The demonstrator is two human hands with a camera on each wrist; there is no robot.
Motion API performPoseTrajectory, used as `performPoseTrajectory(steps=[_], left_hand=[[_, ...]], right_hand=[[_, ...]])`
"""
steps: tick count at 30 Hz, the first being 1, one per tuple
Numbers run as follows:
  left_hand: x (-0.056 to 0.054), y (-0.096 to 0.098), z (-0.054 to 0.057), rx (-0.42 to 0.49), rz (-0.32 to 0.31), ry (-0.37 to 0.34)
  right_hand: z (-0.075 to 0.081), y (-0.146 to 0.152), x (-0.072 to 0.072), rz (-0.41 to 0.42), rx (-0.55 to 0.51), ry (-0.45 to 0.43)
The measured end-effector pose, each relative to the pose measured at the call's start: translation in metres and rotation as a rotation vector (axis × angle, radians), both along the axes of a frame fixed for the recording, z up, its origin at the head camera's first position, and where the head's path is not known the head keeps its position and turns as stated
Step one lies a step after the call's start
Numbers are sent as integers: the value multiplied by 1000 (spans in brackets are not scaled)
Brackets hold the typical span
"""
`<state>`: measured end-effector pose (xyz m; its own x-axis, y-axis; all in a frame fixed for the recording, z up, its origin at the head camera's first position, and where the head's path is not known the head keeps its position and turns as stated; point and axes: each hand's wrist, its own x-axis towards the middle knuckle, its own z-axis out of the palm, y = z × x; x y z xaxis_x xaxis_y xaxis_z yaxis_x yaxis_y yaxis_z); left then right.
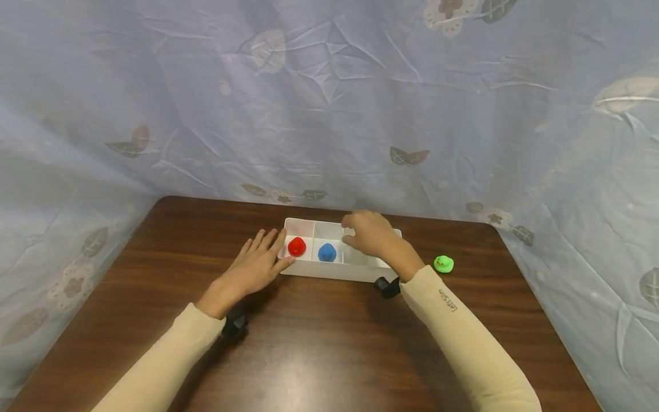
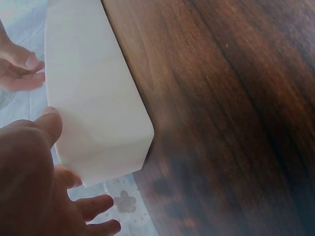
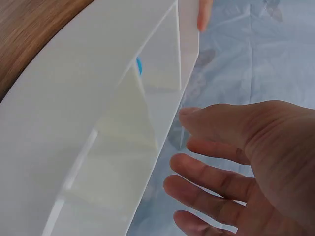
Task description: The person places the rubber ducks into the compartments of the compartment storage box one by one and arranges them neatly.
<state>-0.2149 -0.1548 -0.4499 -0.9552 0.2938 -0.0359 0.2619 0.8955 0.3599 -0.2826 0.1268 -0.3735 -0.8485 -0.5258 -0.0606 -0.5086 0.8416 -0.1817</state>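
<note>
A white divided box [image 1: 329, 270] stands toward the back of the table. In its leftmost compartment sits a red rubber duck [image 1: 297, 246]; the compartment beside it holds a blue rubber duck [image 1: 326, 252]. My left hand [image 1: 257, 266] rests at the box's left end, fingers spread, thumb at the near corner. Over the box's right half hovers my right hand [image 1: 372, 233], its fingers loosely bent. The right wrist view shows nothing between those fingers [image 3: 209, 184]. Part of the right compartments is hidden under this hand. A green rubber duck [image 1: 443, 264] lies on the table, right of the box.
The dark wood-grain table [image 1: 309, 343] ends just behind the box. A patterned pale curtain [image 1: 329, 114] hangs behind the table and along both sides. Each wrist wears a small black camera, such as the one under the right sleeve [image 1: 463, 326].
</note>
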Motion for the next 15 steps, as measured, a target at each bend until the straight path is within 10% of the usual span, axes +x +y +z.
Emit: performPoseTrajectory(steps=[15], left_hand=[[1, 2, 1, 6, -2, 0]], right_hand=[[-3, 70, 9, -117, -107, 19]])
